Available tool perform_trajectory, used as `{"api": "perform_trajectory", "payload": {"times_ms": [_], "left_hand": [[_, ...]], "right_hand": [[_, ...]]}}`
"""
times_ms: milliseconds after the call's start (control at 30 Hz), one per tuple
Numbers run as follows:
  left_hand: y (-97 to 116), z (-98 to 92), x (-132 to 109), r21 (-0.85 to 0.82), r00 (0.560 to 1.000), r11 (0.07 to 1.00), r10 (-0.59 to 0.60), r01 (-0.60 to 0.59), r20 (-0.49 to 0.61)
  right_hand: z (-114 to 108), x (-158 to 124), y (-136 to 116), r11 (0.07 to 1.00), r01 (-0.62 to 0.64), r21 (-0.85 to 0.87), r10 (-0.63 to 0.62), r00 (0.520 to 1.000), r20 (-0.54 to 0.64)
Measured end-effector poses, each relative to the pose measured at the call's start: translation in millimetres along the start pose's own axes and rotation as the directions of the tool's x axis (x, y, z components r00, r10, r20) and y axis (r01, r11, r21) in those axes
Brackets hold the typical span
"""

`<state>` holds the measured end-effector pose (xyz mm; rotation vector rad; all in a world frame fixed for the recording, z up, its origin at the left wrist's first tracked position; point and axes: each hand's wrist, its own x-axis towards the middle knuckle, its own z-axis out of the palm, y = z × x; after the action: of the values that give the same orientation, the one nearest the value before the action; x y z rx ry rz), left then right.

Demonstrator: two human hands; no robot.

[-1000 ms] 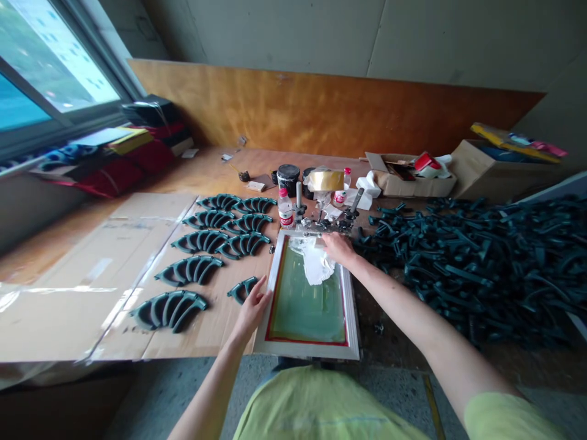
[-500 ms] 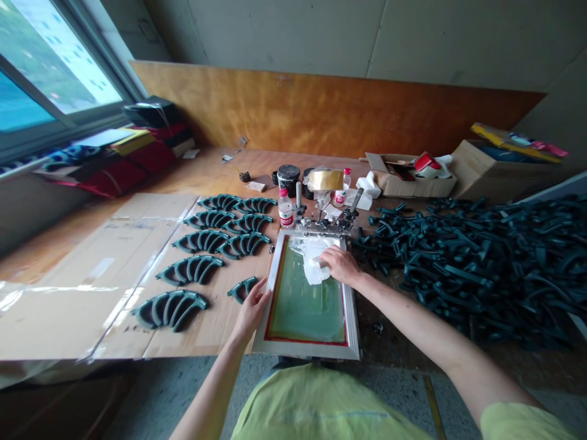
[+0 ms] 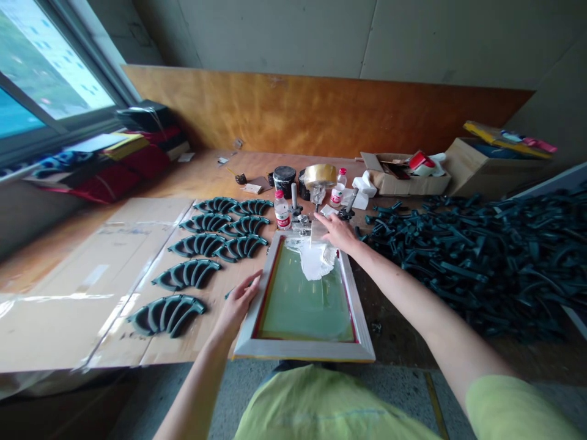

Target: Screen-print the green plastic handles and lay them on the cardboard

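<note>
A framed screen (image 3: 300, 305) with green mesh lies before me, hinged to metal clamps (image 3: 300, 220) at its far edge; its near edge looks raised. White paste (image 3: 316, 261) covers part of the mesh's far end. My right hand (image 3: 337, 232) is closed on a pale flat scraper (image 3: 318, 234) above the screen's far edge. At the frame's left side my left hand (image 3: 243, 298) touches the rim, thumb and fingers apart. Partly behind that hand is a dark green curved part. Rows of similar curved parts (image 3: 186, 274) lie on cardboard to the left.
A large pile of dark green parts (image 3: 468, 263) covers the right side. Behind the screen stand two red-capped bottles (image 3: 282, 211), black tubs (image 3: 284, 179) and a tape roll (image 3: 320, 175). Open cardboard boxes (image 3: 413, 185) sit at the back right.
My right hand has moved away from me, off the white paste, to the screen's far edge. The frame's near end has risen, with my left hand beside it shifted slightly left.
</note>
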<state>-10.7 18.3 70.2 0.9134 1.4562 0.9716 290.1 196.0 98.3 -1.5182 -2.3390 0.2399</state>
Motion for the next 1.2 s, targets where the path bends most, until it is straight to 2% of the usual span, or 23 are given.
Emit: {"api": "perform_trajectory", "payload": {"times_ms": [100,167,233,267,333,400,500,567,600,633,667,767,800,833,867,900,933,967,1000,1067,1100,1133,1200], "left_hand": [[37.7,1.2,5.0,-0.026,0.995,0.995,0.096,-0.097,-0.031],[65.1,9.6,13.1,-0.106,0.977,0.972,0.206,-0.211,-0.058],[92.0,20.0,24.8,-0.175,0.948,0.932,0.308,-0.318,-0.084],[104.0,24.5,31.4,-0.196,0.937,0.917,0.337,-0.349,-0.089],[122.0,30.0,43.6,-0.225,0.932,0.905,0.347,-0.361,-0.101],[126.5,32.2,50.1,-0.258,0.929,0.893,0.346,-0.369,-0.133],[99.7,39.2,40.9,-0.254,0.934,0.902,0.313,-0.350,-0.175],[62.7,52.2,22.8,-0.205,0.988,0.967,0.149,-0.154,-0.044],[41.6,60.9,12.0,-0.140,0.994,0.990,-0.009,0.024,0.108],[20.6,70.1,1.3,-0.093,0.963,0.978,-0.162,0.185,0.214],[0.7,78.5,-8.4,-0.105,0.937,0.954,-0.248,0.280,0.246],[-43.9,86.2,-24.6,-0.195,0.903,0.891,-0.365,0.409,0.225],[-53.6,79.7,-24.7,-0.201,0.904,0.886,-0.382,0.417,0.190],[-61.6,68.2,-22.6,-0.187,0.910,0.892,-0.391,0.412,0.138],[-68.6,52.3,-18.7,-0.157,0.917,0.904,-0.392,0.398,0.071],[-75.4,33.2,-14.0,-0.118,0.923,0.917,-0.385,0.381,-0.008],[-82.5,12.4,-9.1,-0.079,0.923,0.929,-0.368,0.361,-0.110],[-90.1,-8.3,-4.4,-0.038,0.909,0.931,-0.364,0.364,-0.205],[-98.2,-27.4,-0.1,-0.005,0.881,0.921,-0.375,0.390,-0.289],[-115.5,-55.6,7.2,0.030,0.817,0.883,-0.420,0.468,-0.396],[-123.8,-64.0,10.7,0.046,0.794,0.865,-0.436,0.500,-0.424],[-131.6,-68.9,14.4,0.072,0.787,0.852,-0.442,0.518,-0.430],[-144.2,-71.7,22.2,0.166,0.813,0.842,-0.417,0.514,-0.406]], "right_hand": [[-16.4,-6.4,30.0,0.995,-0.098,0.018,0.099,0.971,-0.218],[-16.9,-25.2,50.7,0.968,-0.242,0.071,0.253,0.927,-0.276],[-4.0,-50.7,62.3,0.923,-0.370,0.107,0.385,0.901,-0.200],[6.7,-64.1,63.2,0.916,-0.384,0.118,0.398,0.909,-0.128],[31.7,-87.7,56.2,0.948,-0.285,0.141,0.286,0.958,0.011],[52.8,-103.0,42.4,0.982,-0.118,0.145,0.105,0.990,0.089],[64.3,-111.1,18.0,0.997,-0.008,0.079,-0.002,0.992,0.127],[62.7,-115.0,-2.9,0.998,-0.009,0.054,0.004,0.996,0.090],[62.0,-118.4,-15.8,0.999,0.005,0.051,-0.007,0.999,0.052],[62.7,-122.8,-29.6,0.998,0.044,0.049,-0.044,0.999,0.010],[65.0,-127.7,-43.0,0.992,0.112,0.049,-0.111,0.994,-0.025],[76.9,-138.7,-60.4,0.907,0.411,0.098,-0.411,0.911,-0.016],[78.9,-139.8,-52.1,0.892,0.438,0.116,-0.441,0.897,0.008],[78.3,-139.6,-35.6,0.915,0.390,0.108,-0.396,0.918,0.036],[74.9,-138.5,-11.7,0.961,0.268,0.067,-0.273,0.959,0.074],[68.9,-137.1,17.5,0.998,0.063,-0.023,-0.060,0.994,0.093],[61.5,-135.9,49.5,0.975,-0.163,-0.153,0.181,0.977,0.113],[53.7,-135.4,81.2,0.903,-0.323,-0.283,0.375,0.915,0.150],[46.7,-136.0,110.2,0.862,-0.383,-0.332,0.452,0.878,0.158],[38.5,-140.5,153.2,0.815,-0.429,-0.389,0.524,0.833,0.179],[37.6,-144.1,166.3,0.813,-0.427,-0.396,0.527,0.829,0.188],[38.3,-148.1,174.3,0.812,-0.423,-0.403,0.527,0.827,0.195],[41.6,-155.3,180.1,0.816,-0.409,-0.409,0.518,0.832,0.200]]}}
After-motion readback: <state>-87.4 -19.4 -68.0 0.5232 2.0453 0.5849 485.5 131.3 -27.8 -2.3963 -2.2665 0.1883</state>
